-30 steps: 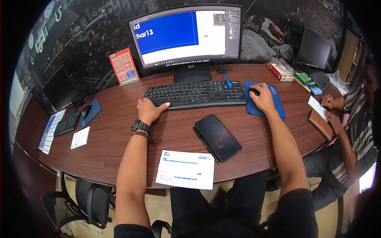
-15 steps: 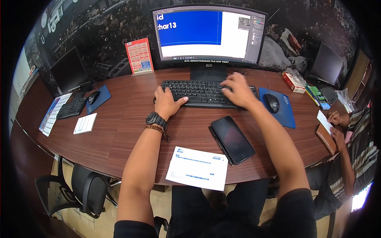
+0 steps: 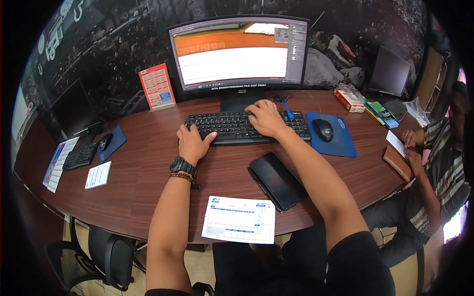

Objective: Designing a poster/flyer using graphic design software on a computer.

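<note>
Both my hands rest over a black keyboard (image 3: 228, 130) on the brown wooden desk. My left hand (image 3: 195, 143) lies at its left end, fingers spread and thumb stretched across the lower keys. Right of the middle, my right hand (image 3: 268, 120) is over the keys with bent, parted fingers, holding nothing. Behind the keyboard stands a wide curved monitor (image 3: 237, 54) showing an editing window with an orange picture above a white area. A black mouse (image 3: 323, 129) sits untouched on a blue mouse pad (image 3: 341, 147), right of the keyboard.
Nearer me lie a dark phone (image 3: 277, 181) and a printed form (image 3: 238, 219) at the desk edge. A red desk calendar (image 3: 158, 87) stands left of the monitor. At the right, another person's hands (image 3: 413, 143) are at a white paper and a brown folder.
The screen has switched from a blue field to an orange picture. My right hand has come down onto the keys and closer to my left. The whole view has shifted a little.
</note>
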Demonstrator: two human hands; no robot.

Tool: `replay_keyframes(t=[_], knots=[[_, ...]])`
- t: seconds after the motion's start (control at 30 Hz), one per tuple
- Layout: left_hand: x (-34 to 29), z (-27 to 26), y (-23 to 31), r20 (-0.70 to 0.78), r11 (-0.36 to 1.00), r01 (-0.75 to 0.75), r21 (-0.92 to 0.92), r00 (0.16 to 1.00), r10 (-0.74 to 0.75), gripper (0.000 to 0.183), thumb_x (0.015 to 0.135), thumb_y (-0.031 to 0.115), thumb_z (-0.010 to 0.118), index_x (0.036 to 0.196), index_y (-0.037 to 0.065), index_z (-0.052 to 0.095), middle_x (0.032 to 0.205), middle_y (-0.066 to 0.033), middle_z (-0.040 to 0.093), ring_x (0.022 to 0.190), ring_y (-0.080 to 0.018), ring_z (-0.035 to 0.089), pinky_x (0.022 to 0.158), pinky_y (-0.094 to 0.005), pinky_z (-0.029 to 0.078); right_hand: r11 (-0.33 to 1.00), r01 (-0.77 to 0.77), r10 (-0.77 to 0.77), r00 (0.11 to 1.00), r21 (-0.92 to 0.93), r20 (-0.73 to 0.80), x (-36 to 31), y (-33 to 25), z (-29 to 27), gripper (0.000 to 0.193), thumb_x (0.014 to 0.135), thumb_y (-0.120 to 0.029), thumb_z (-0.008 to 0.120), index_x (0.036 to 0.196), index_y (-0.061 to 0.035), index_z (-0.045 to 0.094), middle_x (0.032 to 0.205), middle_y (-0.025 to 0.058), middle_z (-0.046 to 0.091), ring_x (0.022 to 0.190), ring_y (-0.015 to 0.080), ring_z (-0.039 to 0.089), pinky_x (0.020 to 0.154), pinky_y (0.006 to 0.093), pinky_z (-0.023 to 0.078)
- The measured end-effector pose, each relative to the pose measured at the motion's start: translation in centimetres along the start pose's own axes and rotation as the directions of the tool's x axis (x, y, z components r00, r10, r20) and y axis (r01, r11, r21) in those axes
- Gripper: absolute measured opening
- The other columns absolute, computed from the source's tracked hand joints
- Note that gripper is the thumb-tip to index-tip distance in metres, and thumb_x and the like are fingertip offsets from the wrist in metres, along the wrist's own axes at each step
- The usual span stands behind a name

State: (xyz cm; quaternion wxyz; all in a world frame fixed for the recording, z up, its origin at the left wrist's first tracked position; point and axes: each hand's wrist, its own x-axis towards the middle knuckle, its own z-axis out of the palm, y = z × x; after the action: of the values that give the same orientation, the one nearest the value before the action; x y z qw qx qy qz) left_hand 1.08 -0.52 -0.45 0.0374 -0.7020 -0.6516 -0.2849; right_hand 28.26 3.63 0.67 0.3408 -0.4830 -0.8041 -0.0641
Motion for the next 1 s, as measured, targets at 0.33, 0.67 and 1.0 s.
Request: replay_keyframes(t=[0.33,0.67,1.0], knots=[[0.0,-0.2,0.6,0.024,0.999,0.029,-0.036,0.999,-0.028,0.072,0.090,0.051,0.068,0.128,-0.008,0.057,0.135,-0.0346,0.044,0.124,-0.0488,0.044,0.102,-0.0523,0.044,0.863,-0.491,0.470,0.867,-0.118,-0.167,-11.0,9.2,-10.3,0.035,0.078,-0.018,0.064,0.112,-0.0101,0.070,0.122,0.0139,0.058,0.114,0.0364,0.056,0.097,0.0482,0.046],[1.0,0.8,-1.5,0.010,1.000,-0.013,0.019,1.000,0.013,0.078,0.090,0.064,0.057,0.138,0.003,0.053,0.144,-0.0223,0.046,0.135,-0.0444,0.036,0.111,-0.0573,0.029,0.870,-0.493,0.482,0.848,0.001,-0.220,-12.7,9.4,-10.8,0.034,0.080,-0.026,0.066,0.109,-0.0078,0.071,0.117,0.0156,0.060,0.111,0.0351,0.061,0.094,0.0438,0.050],[1.1,-0.3,-0.9,0.005,0.967,-0.256,-0.019,0.967,0.256,0.038,0.091,0.047,0.067,0.112,0.016,0.072,0.150,-0.0195,0.044,0.143,-0.0422,0.031,0.115,-0.0573,0.020,0.872,-0.489,0.482,0.849,0.027,-0.216,-12.6,11.0,-9.7,0.036,0.081,-0.029,0.065,0.110,-0.0104,0.072,0.120,0.0163,0.057,0.111,0.0374,0.059,0.096,0.0466,0.049]])
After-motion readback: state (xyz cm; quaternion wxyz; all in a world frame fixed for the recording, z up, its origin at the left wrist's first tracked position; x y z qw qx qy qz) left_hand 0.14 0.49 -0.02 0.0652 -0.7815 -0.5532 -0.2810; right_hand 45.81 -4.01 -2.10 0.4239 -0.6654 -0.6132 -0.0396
